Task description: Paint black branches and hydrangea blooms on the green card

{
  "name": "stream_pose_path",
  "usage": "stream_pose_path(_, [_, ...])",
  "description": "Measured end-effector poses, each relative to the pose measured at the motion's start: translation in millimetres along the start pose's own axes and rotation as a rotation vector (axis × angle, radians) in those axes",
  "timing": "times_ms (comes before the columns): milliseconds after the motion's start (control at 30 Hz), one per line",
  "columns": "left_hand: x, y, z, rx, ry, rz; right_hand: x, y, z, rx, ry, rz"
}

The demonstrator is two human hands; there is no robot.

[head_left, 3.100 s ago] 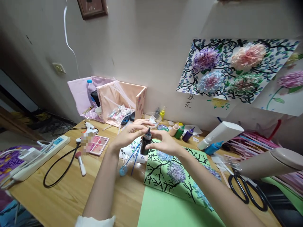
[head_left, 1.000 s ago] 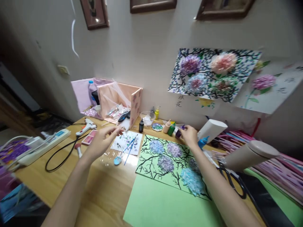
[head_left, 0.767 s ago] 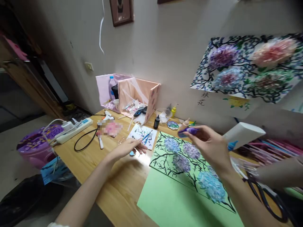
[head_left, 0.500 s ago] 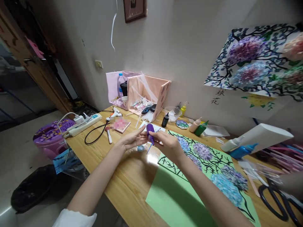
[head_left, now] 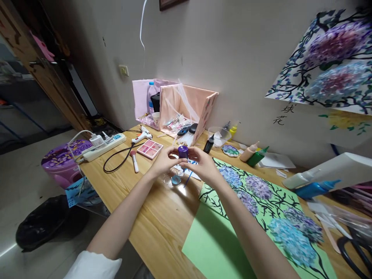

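One shiny purple bottle (head_left: 183, 152) sits pinched between left hand (head_left: 163, 162) and right hand (head_left: 205, 166) fingers (head_left: 198, 153), left of one green bottle (head_left: 257, 157).

The left forearm (head_left: 123, 217) slants in from between 7 and 8 o'clock, bare and pointing toward 1. The right forearm (head_left: 247, 224) enters from between 4 and 5, pointing toward 10 or 11. Left hand (head_left: 163, 162) and right hand (head_left: 205, 167) meet near centre, fingers curled in a shared grip, left thumb toward 3, right thumb toward 9.
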State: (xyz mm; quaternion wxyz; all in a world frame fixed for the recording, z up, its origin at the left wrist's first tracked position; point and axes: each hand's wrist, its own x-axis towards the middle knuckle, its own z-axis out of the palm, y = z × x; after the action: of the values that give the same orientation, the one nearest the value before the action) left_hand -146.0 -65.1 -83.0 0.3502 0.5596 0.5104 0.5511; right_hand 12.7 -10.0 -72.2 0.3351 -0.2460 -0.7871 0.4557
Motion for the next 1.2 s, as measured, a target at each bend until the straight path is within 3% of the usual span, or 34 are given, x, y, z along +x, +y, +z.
stream_pose_path(267, [-4,-10,6,-0.069,0.114,0.025,-2,-1,8,0.038,0.088,-0.045])
stream_pose_path(400, [-4,-12,2,-0.063,0.169,0.066,1,0,8,0.167,0.024,-0.032])
stream_pose_path(567, [-5,-13,3,-0.024,0.026,0.105,2,2,6,0.246,-0.082,0.008])
stream_pose_path(800, [-6,-17,12,-0.138,0.056,0.055,-1,7,11,0.061,0.051,-0.026])
stream_pose_path(1200, [-6,-21,20,-0.172,0.131,0.063,-3,11,13,0.006,0.101,-0.017])
